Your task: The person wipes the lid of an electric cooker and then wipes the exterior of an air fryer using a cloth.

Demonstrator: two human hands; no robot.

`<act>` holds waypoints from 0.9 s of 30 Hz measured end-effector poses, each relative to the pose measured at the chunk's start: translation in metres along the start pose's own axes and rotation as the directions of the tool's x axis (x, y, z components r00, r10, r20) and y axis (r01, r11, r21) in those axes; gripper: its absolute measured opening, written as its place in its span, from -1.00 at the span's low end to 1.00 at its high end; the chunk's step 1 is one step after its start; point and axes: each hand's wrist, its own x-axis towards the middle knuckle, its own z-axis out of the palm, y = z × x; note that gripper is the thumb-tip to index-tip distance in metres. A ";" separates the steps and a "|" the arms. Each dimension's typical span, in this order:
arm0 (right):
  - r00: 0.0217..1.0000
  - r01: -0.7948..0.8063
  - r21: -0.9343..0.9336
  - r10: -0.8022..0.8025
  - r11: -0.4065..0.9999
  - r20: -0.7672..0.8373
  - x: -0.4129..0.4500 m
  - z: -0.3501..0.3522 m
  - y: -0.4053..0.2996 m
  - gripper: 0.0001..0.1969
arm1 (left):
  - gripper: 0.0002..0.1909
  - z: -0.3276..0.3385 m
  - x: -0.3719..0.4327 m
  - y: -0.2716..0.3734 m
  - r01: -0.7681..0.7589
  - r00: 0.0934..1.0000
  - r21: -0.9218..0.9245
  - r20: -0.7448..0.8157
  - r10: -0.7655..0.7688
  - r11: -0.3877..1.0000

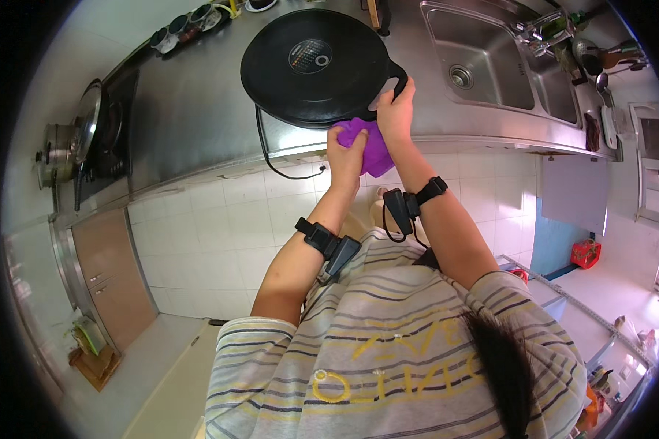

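A large round black appliance (318,71), with a handle at its right and a round label on top, rests on the steel counter (192,110). My right hand (396,114) grips that handle. Just left of it, my left hand (347,156) holds a purple cloth (372,151) against the near rim of the appliance. Part of the cloth is hidden behind my fingers. From the appliance's left side a black power cord (264,144) hangs over the counter's front edge, its plug lying loose against the tiles.
At the right is a steel double sink (483,60) with a faucet (543,33). A lidded pan (88,123) and a steel pot (57,151) stand by the hob at the left. Small jars (178,27) line the back edge. A red basket (585,253) is at the far right.
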 end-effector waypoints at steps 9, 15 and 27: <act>0.998 0.030 -0.038 -0.033 0.999 -0.061 -0.004 -0.001 -0.009 -0.42 | -0.65 -0.044 -0.008 0.090 -0.714 0.672 0.570 0.398 0.624 0.406; 0.993 0.094 -0.063 -0.098 0.994 -0.070 -0.003 -0.001 -0.009 -0.44 | -0.59 -0.014 0.010 0.097 -0.676 0.674 0.710 0.704 0.223 -0.199; 0.998 -0.065 -0.083 0.063 0.994 -0.030 -0.006 -0.001 -0.016 -0.44 | -0.59 -0.048 0.011 0.117 -0.710 0.594 0.671 0.733 0.331 -0.213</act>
